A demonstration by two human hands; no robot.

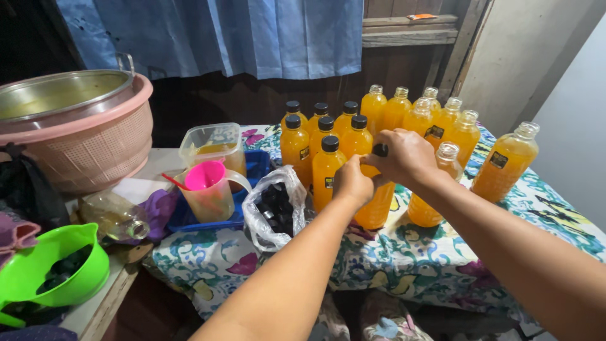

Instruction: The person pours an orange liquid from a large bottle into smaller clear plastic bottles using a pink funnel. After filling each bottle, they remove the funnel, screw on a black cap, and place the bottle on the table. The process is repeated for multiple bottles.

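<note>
We've got our left hand [352, 182] wrapped around the orange juice bottle [375, 205] standing on the patterned worktop [435, 252], grip clenched on its body. Our right hand [405, 156] grips the black cap [380, 150] on top. A bag of caps [275, 211] sits just left, capped bottles [319, 136] behind.

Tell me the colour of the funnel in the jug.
Pink funnel, clearest in the head view.

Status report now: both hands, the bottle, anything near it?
Left hand grips clear plastic bottle of orange juice. Right hand on its black cap. Capped bottles and uncapped bottles crowd close behind.
</note>
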